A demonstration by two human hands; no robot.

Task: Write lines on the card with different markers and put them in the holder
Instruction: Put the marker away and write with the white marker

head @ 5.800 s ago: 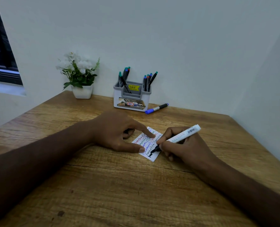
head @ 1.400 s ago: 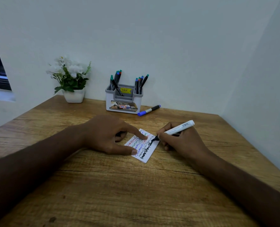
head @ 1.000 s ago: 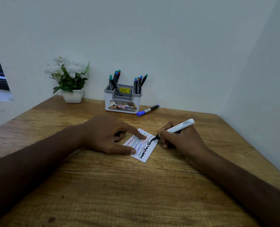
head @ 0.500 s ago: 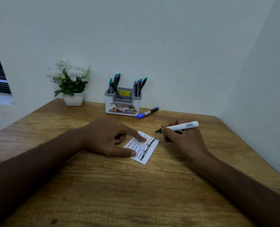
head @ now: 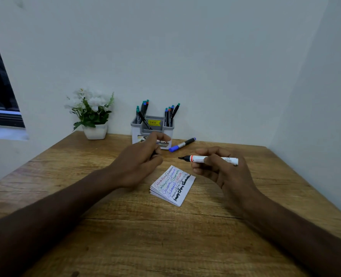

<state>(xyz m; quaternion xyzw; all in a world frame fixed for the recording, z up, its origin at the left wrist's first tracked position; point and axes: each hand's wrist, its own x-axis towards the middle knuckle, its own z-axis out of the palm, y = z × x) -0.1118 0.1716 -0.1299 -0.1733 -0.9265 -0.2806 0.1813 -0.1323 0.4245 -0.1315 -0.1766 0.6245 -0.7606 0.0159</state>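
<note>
While blurred, left hand [head: 139, 162] curled; right hand [head: 217, 166] around marker [head: 209, 159].

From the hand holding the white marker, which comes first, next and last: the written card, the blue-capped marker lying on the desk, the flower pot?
Measured from the right hand in the head view:
1. Card, just below and to its left on the desk.
2. Blue-capped marker, farther back, lying beside the holder.
3. Flower pot, far left by the wall.

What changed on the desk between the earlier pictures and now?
The right hand lifted the marker off the card; it now holds it level in the air. The left hand let go of the card and moved back toward the holder. The card shows a finished black line. Holder, blue marker and plant stayed put.
</note>
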